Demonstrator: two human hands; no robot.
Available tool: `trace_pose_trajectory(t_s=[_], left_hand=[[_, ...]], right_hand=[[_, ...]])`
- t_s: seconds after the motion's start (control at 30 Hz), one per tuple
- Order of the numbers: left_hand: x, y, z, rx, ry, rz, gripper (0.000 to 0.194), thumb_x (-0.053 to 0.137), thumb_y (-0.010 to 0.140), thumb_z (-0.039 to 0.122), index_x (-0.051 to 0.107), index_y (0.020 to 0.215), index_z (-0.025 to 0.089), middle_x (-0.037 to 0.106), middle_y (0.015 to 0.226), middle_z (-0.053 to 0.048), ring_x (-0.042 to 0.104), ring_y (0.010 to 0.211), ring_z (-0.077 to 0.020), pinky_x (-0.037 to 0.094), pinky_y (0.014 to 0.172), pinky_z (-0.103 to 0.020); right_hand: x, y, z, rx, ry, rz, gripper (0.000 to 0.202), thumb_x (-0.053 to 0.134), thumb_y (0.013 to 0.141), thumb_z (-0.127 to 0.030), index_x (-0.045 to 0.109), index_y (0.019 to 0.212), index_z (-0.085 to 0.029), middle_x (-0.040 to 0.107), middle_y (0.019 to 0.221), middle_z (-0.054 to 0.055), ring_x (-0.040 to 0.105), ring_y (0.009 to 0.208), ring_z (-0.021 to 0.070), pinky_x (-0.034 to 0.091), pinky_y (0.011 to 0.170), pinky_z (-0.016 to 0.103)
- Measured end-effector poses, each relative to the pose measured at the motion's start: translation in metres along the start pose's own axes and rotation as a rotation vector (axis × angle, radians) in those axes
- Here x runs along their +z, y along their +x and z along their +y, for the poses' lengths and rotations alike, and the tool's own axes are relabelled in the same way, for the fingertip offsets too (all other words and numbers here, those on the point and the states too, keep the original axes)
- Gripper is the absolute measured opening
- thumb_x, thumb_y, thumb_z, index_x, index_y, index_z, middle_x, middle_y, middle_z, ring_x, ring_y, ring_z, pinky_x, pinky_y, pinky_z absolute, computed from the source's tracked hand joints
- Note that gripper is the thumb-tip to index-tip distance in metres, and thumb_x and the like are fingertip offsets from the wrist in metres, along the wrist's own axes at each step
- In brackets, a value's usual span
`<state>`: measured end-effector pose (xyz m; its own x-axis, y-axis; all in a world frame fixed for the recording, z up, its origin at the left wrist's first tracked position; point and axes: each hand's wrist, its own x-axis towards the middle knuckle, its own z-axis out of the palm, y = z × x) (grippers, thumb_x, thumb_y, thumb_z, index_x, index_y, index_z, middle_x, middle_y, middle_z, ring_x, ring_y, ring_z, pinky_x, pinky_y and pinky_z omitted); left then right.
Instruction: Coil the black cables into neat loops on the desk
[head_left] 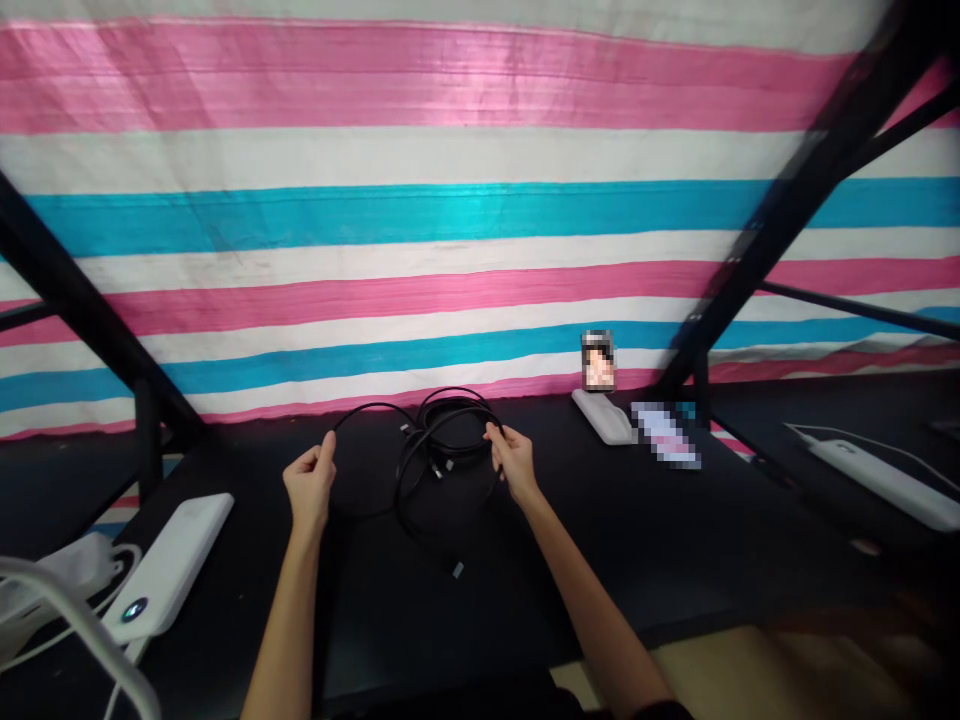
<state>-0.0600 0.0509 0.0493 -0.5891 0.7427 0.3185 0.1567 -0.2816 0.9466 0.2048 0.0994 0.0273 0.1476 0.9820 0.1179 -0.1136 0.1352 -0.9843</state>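
Several loops of black cable [450, 425] lie and hang over the middle of the black table, with metal plug ends showing among them. My left hand [311, 480] is closed on a strand at the left of the loops, thumb up. On their right side, my right hand [514, 460] pinches the cable between thumb and fingers. A black plug with a metal tip [456, 569] sits below the loops, between my forearms.
A white power bank [174, 565] and a white power strip [56, 580] are at the left. Toward the back right are a white device [606, 418], a small upright screen [598, 362] and a blurred packet [666, 435]. Another white device [885, 482] lies far right. Black frame bars [795, 215] flank a striped sheet [420, 215].
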Motion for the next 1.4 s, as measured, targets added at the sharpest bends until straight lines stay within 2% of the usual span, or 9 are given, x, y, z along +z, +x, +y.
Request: trace_pose_trajectory(t_s=[0.2, 0.4, 0.5, 0.83, 1.0, 1.17, 1.23, 1.3, 1.4], left_hand=[[0.002, 0.002, 0.002, -0.247, -0.314, -0.28, 0.026, 0.058, 0.077, 0.044, 0.054, 0.077, 0.018, 0.019, 0.035, 0.012, 0.022, 0.028, -0.0047, 0.015, 0.031, -0.017], [-0.002, 0.003, 0.006, -0.329, -0.432, -0.347, 0.031, 0.066, 0.072, 0.042, 0.054, 0.087, 0.017, 0.033, 0.039, 0.01, 0.035, 0.033, -0.0051, 0.02, 0.029, -0.013], [-0.003, 0.002, 0.008, -0.366, -0.503, -0.366, 0.029, 0.065, 0.074, 0.039, 0.056, 0.089, 0.017, 0.028, 0.035, 0.012, 0.03, 0.029, -0.0043, 0.02, 0.03, -0.013], [-0.009, 0.008, 0.004, -0.551, -0.558, -0.349, 0.034, 0.05, 0.08, 0.05, 0.058, 0.078, 0.017, 0.024, 0.026, 0.01, 0.027, 0.025, -0.0065, 0.024, 0.033, -0.017], [-0.012, 0.012, -0.002, -0.5, -0.543, -0.227, 0.033, 0.051, 0.076, 0.048, 0.057, 0.069, 0.016, 0.022, 0.03, 0.01, 0.024, 0.027, -0.0052, 0.02, 0.032, -0.018], [-0.009, 0.014, -0.007, -0.299, -0.344, -0.017, 0.035, 0.056, 0.073, 0.044, 0.054, 0.055, 0.014, 0.026, 0.031, 0.008, 0.026, 0.03, -0.0043, 0.018, 0.033, -0.018], [-0.009, 0.014, -0.008, -0.212, -0.24, 0.008, 0.039, 0.058, 0.073, 0.045, 0.052, 0.05, 0.014, 0.031, 0.032, 0.006, 0.031, 0.032, -0.0051, 0.022, 0.035, -0.019], [-0.011, 0.011, -0.008, -0.161, -0.155, -0.102, 0.043, 0.057, 0.073, 0.05, 0.052, 0.05, 0.015, 0.037, 0.034, 0.004, 0.039, 0.036, -0.0075, 0.029, 0.038, -0.02], [-0.013, -0.002, -0.004, -0.181, -0.093, -0.377, 0.049, 0.052, 0.069, 0.062, 0.059, 0.067, 0.014, 0.051, 0.044, 0.0, 0.05, 0.043, -0.013, 0.037, 0.042, -0.023]], right_hand=[[0.003, -0.003, 0.0, 0.025, -0.033, -0.172, 0.037, 0.062, 0.069, -0.051, 0.061, 0.069, -0.014, 0.041, 0.043, -0.008, 0.033, 0.029, 0.0035, 0.024, 0.025, 0.015], [0.002, -0.006, 0.002, 0.06, -0.005, -0.367, 0.034, 0.062, 0.071, -0.048, 0.057, 0.068, -0.015, 0.047, 0.048, -0.007, 0.037, 0.029, 0.0023, 0.028, 0.027, 0.014], [0.003, -0.007, 0.001, 0.092, -0.03, -0.456, 0.034, 0.061, 0.072, -0.048, 0.058, 0.07, -0.014, 0.05, 0.051, -0.006, 0.042, 0.029, 0.0031, 0.029, 0.027, 0.014], [0.003, -0.006, -0.001, 0.108, 0.044, -0.388, 0.033, 0.063, 0.071, -0.047, 0.058, 0.07, -0.014, 0.049, 0.049, -0.008, 0.039, 0.026, 0.002, 0.025, 0.025, 0.014], [0.001, -0.002, 0.006, 0.13, 0.146, -0.32, 0.031, 0.067, 0.069, -0.044, 0.056, 0.067, -0.015, 0.047, 0.047, -0.008, 0.033, 0.026, 0.0013, 0.024, 0.025, 0.014], [-0.001, 0.0, 0.009, 0.13, 0.245, -0.34, 0.029, 0.066, 0.07, -0.044, 0.06, 0.075, -0.016, 0.05, 0.052, -0.007, 0.036, 0.031, 0.002, 0.023, 0.026, 0.014], [-0.001, -0.001, 0.007, 0.122, 0.263, -0.378, 0.029, 0.067, 0.07, -0.043, 0.062, 0.08, -0.016, 0.054, 0.057, -0.005, 0.038, 0.034, 0.0021, 0.024, 0.029, 0.014], [0.001, -0.004, 0.006, 0.113, 0.26, -0.422, 0.029, 0.068, 0.069, -0.041, 0.063, 0.083, -0.016, 0.057, 0.061, -0.003, 0.039, 0.036, 0.0023, 0.026, 0.032, 0.016], [0.01, -0.012, 0.007, 0.099, 0.229, -0.485, 0.027, 0.069, 0.068, -0.037, 0.064, 0.086, -0.016, 0.06, 0.064, -0.002, 0.041, 0.038, 0.0029, 0.027, 0.037, 0.018]])
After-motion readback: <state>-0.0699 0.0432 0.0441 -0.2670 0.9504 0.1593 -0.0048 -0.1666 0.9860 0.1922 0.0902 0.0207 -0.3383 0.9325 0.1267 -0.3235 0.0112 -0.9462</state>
